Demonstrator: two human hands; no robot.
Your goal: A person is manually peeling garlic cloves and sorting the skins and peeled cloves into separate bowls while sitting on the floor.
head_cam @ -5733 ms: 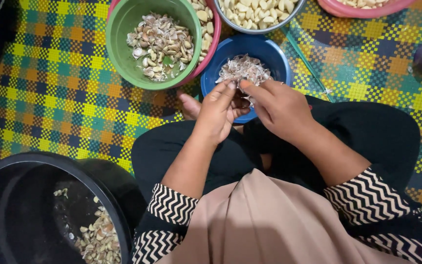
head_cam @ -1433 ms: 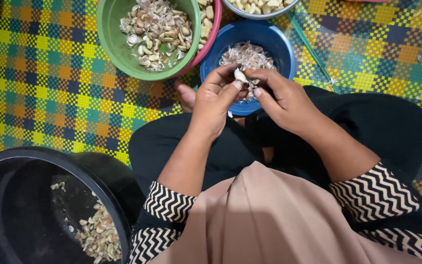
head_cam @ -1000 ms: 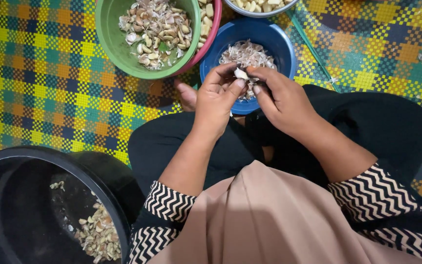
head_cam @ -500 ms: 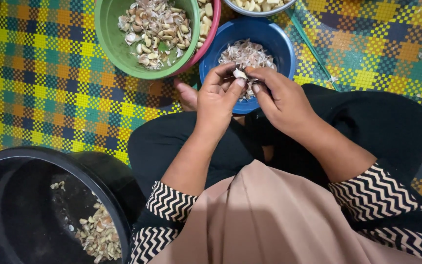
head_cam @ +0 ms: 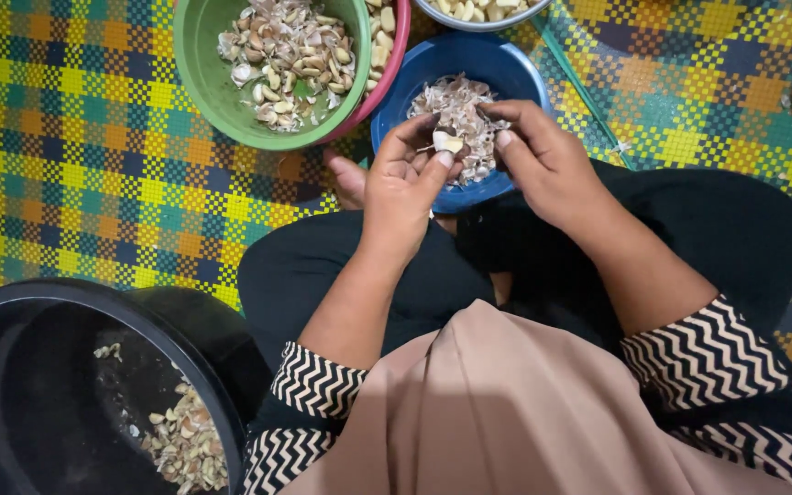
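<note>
Plaid mat (head_cam: 93, 183) underneath; hands pinch garlic clove (head_cam: 448, 143) over blue bowl (head_cam: 414, 78), its rim partly hidden.

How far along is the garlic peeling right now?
Done: papery skins fill the blue bowl, and pale cloves sit in the grey bowl at the top edge. In hand: the left hand holds one clove, the right hand meeting it. Left: a heap of pieces in the green bowl.

Single head-worn camera — looks steeply down, close over lap and mat (head_cam: 93, 165).
</note>
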